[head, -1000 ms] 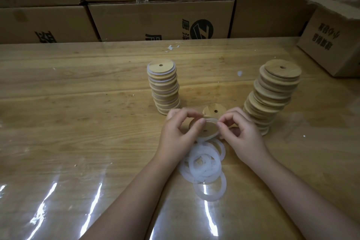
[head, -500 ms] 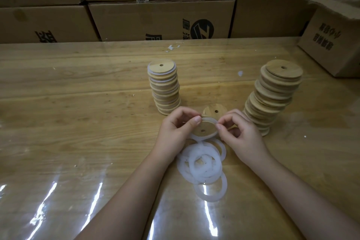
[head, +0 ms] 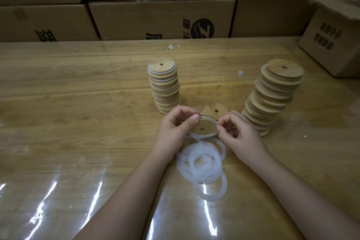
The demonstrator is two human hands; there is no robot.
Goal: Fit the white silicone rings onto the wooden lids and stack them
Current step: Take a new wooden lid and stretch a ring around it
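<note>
A round wooden lid (head: 205,126) with a small hole is held between both hands above the table, tilted toward me. My left hand (head: 174,129) grips its left edge, thumb on top. My right hand (head: 238,136) pinches the white silicone ring (head: 211,119) at the lid's right edge; the ring lies around the rim. Several loose white rings (head: 202,163) lie in a pile below the hands. A stack of ringed lids (head: 164,87) stands behind the left hand. A taller, leaning stack of bare lids (head: 272,93) stands at the right. One single lid (head: 215,111) lies flat behind the held one.
The wooden table (head: 78,113) is covered with a clear glossy sheet. Cardboard boxes (head: 161,19) form a wall along its far edge, and an open box (head: 331,41) sits on the table at the far right.
The lid has tilted more toward me, and the ring sits further around its rim. Both hands have stayed in place, fingers working along the edge.
</note>
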